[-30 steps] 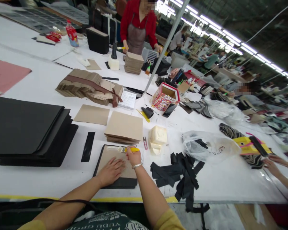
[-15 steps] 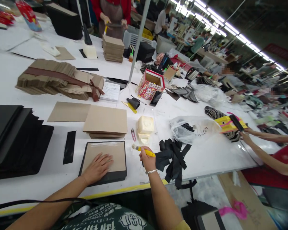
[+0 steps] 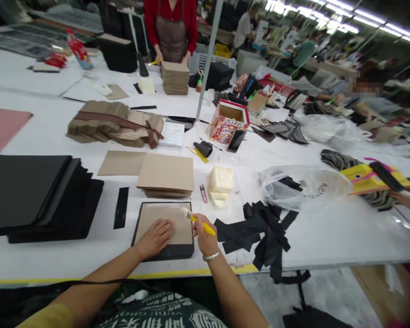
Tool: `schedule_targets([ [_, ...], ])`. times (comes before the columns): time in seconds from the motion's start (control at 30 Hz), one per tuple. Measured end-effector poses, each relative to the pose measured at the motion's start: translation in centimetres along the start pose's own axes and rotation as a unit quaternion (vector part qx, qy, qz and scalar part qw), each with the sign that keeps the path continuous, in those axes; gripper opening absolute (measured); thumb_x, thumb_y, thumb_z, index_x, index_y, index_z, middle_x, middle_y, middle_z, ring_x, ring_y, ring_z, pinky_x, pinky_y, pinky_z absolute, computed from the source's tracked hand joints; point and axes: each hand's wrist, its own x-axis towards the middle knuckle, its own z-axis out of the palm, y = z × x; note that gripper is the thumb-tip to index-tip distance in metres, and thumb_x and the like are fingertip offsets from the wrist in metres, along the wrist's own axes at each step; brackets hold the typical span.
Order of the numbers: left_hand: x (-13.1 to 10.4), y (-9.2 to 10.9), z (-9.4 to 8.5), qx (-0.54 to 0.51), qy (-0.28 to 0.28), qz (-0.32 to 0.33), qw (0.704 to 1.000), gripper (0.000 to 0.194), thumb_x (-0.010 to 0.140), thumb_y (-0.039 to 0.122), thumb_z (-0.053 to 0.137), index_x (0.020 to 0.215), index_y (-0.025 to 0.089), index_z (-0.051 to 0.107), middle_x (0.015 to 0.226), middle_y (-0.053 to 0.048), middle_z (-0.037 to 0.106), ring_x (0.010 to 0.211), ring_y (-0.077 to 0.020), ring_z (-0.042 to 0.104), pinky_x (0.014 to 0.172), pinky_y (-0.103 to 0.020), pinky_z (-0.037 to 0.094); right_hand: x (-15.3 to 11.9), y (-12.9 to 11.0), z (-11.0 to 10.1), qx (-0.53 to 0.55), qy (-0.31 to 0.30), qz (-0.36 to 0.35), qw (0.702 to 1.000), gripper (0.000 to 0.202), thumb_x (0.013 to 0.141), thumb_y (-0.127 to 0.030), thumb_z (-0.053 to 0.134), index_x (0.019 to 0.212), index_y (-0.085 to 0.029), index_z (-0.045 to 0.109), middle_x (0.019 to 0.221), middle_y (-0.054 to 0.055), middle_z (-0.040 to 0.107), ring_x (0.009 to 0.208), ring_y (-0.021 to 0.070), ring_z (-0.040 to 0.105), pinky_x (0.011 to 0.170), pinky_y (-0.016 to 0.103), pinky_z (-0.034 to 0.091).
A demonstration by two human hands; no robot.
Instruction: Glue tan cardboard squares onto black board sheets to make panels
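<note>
My left hand (image 3: 157, 238) lies flat with fingers stretched out on a tan board (image 3: 181, 228), which rests on a black panel (image 3: 177, 252). A shiny wet-looking strip runs along the board's far edge. In my right hand (image 3: 205, 234) is a paintbrush (image 3: 209, 228) with a yellow handle, its pale bristles over the board's far right corner; whether they touch it I cannot tell. Just beyond stand a cream-coloured plastic container (image 3: 221, 181) with a cut opening and a pair of pink-handled thread snips (image 3: 203, 193). A stack of tan boards (image 3: 166, 173) sits behind the panel.
Black strips (image 3: 268, 232) lie heaped to the right, beside a clear plastic bag (image 3: 304, 187). On the left are a tall stack of black panels (image 3: 30, 191) and one black strip (image 3: 121, 207). A metal pole (image 3: 209, 59) rises beyond. Co-workers stand across and at right.
My right hand has brought the brush leftward from beside the panel to over the board's far right corner. My left hand stays flat on the board. The camera view has turned left.
</note>
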Motion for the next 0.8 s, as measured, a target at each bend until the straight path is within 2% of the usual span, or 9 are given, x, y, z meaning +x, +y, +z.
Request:
schedule_targets([
  [0.1,0.1,0.1,0.0,-0.005,0.009,-0.004,1.0,0.038,0.084,0.027,0.043,0.121,0.022,0.05,0.127,-0.008,0.049,0.125,-0.0233,0.033,0.105,-0.045,0.023,2.8,-2.1,7.5,0.068,-0.078,0.028,0.994,0.025,0.081,-0.041,0.045,0.087,-0.021,0.06,0.064,-0.002,0.059,0.05,0.0084,0.054,0.047,0.018,0.046],
  [0.17,0.0,0.2,0.0,-0.011,0.015,-0.017,1.0,0.032,0.084,0.028,0.043,0.112,0.022,0.057,0.119,-0.008,0.055,0.12,-0.0244,0.038,0.105,-0.047,0.023,4.4,-2.2,11.5,0.082,-0.104,0.075,0.988,0.022,0.079,-0.039,0.048,0.084,-0.021,0.059,0.058,-0.004,0.057,0.044,0.008,0.051,0.04,0.017,0.042],
  [0.23,-0.1,0.2,0.0,-0.014,0.011,-0.025,1.0,0.03,0.084,0.029,0.042,0.108,0.022,0.059,0.115,-0.008,0.057,0.118,-0.0246,0.04,0.104,-0.048,0.023,5.5,-1.5,13.5,0.082,-0.114,0.102,0.985,0.019,0.077,-0.036,0.049,0.079,-0.02,0.059,0.053,-0.004,0.055,0.039,0.0078,0.049,0.037,0.017,0.039],
  [0.27,-0.1,0.2,0.0,-0.015,0.008,-0.025,1.0,0.031,0.084,0.029,0.042,0.11,0.022,0.058,0.117,-0.007,0.056,0.119,-0.0244,0.04,0.105,-0.048,0.023,5.9,-0.8,13.4,0.081,-0.108,0.111,0.985,0.017,0.077,-0.034,0.05,0.077,-0.02,0.059,0.052,-0.004,0.054,0.038,0.0078,0.048,0.036,0.017,0.039],
  [0.37,-0.2,0.0,-0.2,-0.014,-0.001,-0.011,1.0,0.038,0.085,0.028,0.041,0.121,0.022,0.049,0.129,-0.006,0.047,0.124,-0.023,0.033,0.106,-0.045,0.022,6.1,1.1,9.8,0.069,-0.042,0.146,0.986,0.015,0.075,-0.032,0.051,0.073,-0.019,0.058,0.05,-0.004,0.054,0.036,0.0081,0.047,0.036,0.018,0.039],
  [0.5,-0.3,-0.2,-0.1,-0.011,-0.005,0.003,1.0,0.041,0.084,0.027,0.041,0.125,0.023,0.045,0.136,-0.004,0.04,0.126,-0.0214,0.03,0.107,-0.043,0.02,4.7,2.8,0.6,0.036,0.062,0.179,0.981,0.023,0.076,-0.038,0.05,0.082,-0.017,0.057,0.052,-0.003,0.054,0.036,0.0084,0.048,0.037,0.018,0.039],
  [0.63,-0.6,-0.6,0.9,-0.002,0.007,0.021,1.0,0.041,0.085,0.028,0.041,0.126,0.024,0.045,0.135,-0.004,0.041,0.126,-0.0216,0.031,0.106,-0.043,0.02,1.3,4.0,-7.1,-0.024,0.125,0.132,0.983,0.035,0.08,-0.045,0.042,0.099,-0.017,0.054,0.065,-0.001,0.06,0.043,0.009,0.054,0.043,0.02,0.043],
  [0.73,-0.6,-1.0,1.7,-0.003,0.015,0.033,0.999,0.042,0.085,0.031,0.041,0.126,0.024,0.045,0.135,-0.005,0.042,0.126,-0.022,0.032,0.106,-0.043,0.021,-1.3,5.8,-9.8,-0.151,0.126,0.08,0.977,0.032,0.086,-0.04,0.036,0.106,-0.019,0.05,0.075,0.0,0.061,0.055,0.0102,0.057,0.056,0.022,0.046],
  [0.8,-0.7,-1.2,2.0,-0.004,0.017,0.036,0.999,0.042,0.084,0.032,0.041,0.126,0.025,0.045,0.134,-0.005,0.042,0.126,-0.022,0.033,0.106,-0.043,0.021,-2.4,7.7,-10.2,-0.291,0.109,0.037,0.95,0.024,0.085,-0.032,0.042,0.101,-0.018,0.052,0.079,0.002,0.06,0.069,0.013,0.058,0.066,0.024,0.044],
])
